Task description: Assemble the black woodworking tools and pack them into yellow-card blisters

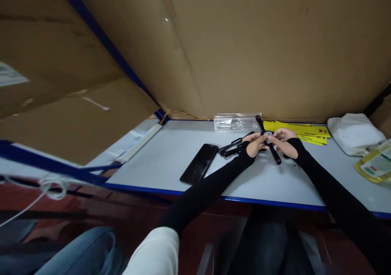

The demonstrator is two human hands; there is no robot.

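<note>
Both hands meet over the table, closed round the middle of a long black tool [275,155] with rounded ends, tilted from upper left to lower right. My left hand [255,142] pinches its centre from the left. From the right, my right hand [284,139] grips the same centre, its thumb close to the left one. Several black handled tools [233,149] lie on the table beside and partly behind my left hand. The fingertips hide the middle of the held tool.
A black phone [199,163] lies left of the hands. Behind are a clear plastic package [235,123] and yellow cards [305,130]. A white cloth bundle [354,133] and a bottle of yellow liquid [375,165] stand right. Cardboard walls [275,51] enclose the table [165,157].
</note>
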